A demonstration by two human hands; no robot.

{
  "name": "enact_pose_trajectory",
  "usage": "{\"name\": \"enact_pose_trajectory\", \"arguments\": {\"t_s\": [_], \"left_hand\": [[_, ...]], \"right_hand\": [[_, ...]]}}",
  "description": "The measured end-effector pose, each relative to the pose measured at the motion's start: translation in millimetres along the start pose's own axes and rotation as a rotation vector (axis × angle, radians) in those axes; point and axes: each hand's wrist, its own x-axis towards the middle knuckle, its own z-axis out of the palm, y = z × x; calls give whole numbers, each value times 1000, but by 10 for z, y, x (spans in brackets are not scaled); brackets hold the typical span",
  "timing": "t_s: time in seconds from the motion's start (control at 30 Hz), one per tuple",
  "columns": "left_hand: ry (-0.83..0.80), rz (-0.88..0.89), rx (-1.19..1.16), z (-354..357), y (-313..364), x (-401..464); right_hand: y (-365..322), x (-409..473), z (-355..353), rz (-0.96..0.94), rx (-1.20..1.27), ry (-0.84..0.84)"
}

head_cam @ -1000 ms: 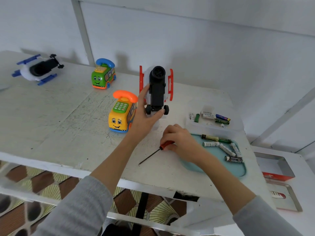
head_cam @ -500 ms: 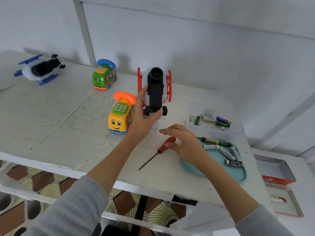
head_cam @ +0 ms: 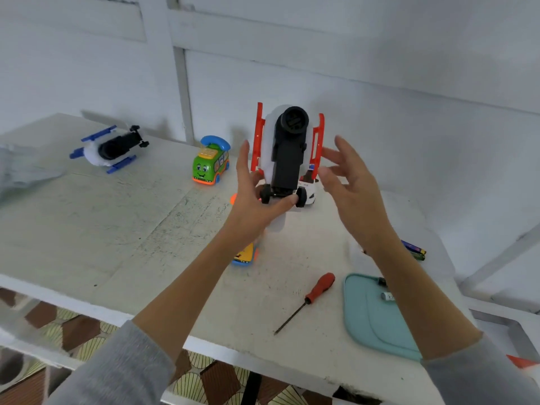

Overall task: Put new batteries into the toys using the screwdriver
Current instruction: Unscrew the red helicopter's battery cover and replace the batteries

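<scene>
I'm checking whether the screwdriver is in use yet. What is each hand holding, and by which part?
The left hand grips the red-and-white toy plane at its wheeled lower end. The right hand is open, holding nothing; the screwdriver lies on the table.

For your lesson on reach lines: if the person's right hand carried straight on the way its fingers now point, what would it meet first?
Probably the red-winged toy plane held up by the left hand. The open right hand points its fingers at the plane's red side rail, close by; depth is hard to judge.
</scene>
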Motion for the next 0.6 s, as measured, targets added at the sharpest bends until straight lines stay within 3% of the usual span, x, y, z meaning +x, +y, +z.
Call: {"name": "enact_pose_trajectory", "arguments": {"t_s": [0.17, 0.6], "left_hand": [[29, 80, 25, -741, 125, 114], [-85, 4, 260, -2759, -185, 305]], "right_hand": [[-373, 272, 548, -38, 77, -75], [-733, 714, 2353, 114, 226, -162]]}}
